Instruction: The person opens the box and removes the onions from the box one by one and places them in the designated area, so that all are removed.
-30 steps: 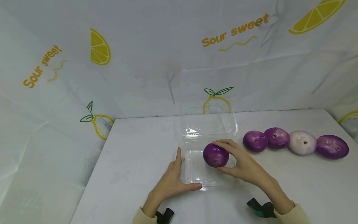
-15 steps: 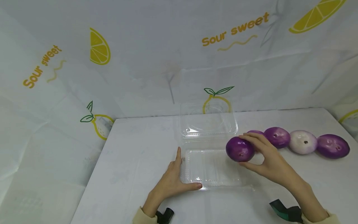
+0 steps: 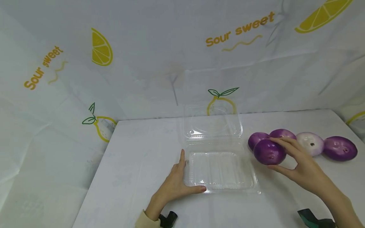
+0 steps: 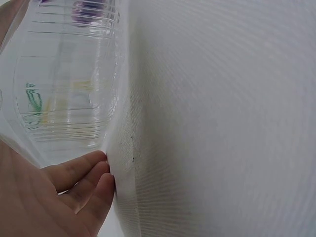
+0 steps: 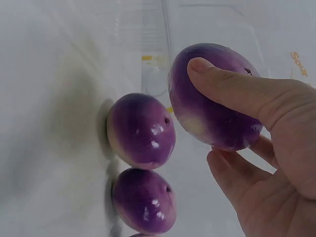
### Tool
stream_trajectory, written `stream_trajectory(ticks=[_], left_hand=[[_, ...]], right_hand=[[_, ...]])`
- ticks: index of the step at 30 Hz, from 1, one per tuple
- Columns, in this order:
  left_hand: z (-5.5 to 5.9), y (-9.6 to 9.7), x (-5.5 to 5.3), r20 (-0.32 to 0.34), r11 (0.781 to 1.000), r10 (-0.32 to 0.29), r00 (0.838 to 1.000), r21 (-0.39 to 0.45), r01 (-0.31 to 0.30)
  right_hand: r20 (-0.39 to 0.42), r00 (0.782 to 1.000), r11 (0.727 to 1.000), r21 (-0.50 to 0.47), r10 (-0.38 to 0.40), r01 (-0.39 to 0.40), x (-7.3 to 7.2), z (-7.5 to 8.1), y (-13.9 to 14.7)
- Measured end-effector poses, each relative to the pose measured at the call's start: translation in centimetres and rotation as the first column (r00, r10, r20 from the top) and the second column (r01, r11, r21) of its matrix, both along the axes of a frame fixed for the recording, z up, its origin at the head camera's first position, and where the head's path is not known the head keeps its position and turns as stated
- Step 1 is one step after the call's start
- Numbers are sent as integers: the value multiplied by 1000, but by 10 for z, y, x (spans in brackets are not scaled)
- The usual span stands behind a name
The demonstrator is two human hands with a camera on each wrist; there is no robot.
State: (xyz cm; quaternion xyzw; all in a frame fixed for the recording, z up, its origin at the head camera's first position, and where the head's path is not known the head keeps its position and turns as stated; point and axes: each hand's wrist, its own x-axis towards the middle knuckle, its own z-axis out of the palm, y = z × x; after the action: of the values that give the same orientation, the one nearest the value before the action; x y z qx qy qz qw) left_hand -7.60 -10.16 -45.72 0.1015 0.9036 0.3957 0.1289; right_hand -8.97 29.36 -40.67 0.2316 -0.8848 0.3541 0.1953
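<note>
My right hand point(image 3: 306, 169) holds a glossy, round purple fruit point(image 3: 269, 152) between thumb and fingers, to the right of a clear plastic clamshell box point(image 3: 219, 169). In the right wrist view, the thumb point(image 5: 217, 74) lies across the held fruit point(image 5: 219, 118), which has a pale patch and a small dark hole. My left hand point(image 3: 174, 186) is spread at the box's front left corner, its thumb along the front edge and its fingers at the left side. Fingertips point(image 4: 101, 185) touch the box wall close to the tabletop in the left wrist view.
Several similar fruits stand in a row at the right: two purple ones partly behind the held one, a whitish one point(image 3: 309, 142) and a purple one point(image 3: 340, 148) at the far end. The box's lid point(image 3: 212, 126) stands raised at the back, near the lemon-printed cloth point(image 3: 148, 63).
My right hand has carried the purple fruit from above the box rightward, to in front of the row. My left hand has stayed at the box's corner.
</note>
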Motion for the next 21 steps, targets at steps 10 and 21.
stream_trajectory(ticks=[10,21], left_hand=[[-1,1,-2,-10,1000,3,1000,-6,-3],[0,1,-1,-9,1000,3,1000,-2,-3]], right_hand=[[-18,999,1000,6,-28,28,4,-20,31],[-23,1000,1000,21,-17,17,2,-34,43]])
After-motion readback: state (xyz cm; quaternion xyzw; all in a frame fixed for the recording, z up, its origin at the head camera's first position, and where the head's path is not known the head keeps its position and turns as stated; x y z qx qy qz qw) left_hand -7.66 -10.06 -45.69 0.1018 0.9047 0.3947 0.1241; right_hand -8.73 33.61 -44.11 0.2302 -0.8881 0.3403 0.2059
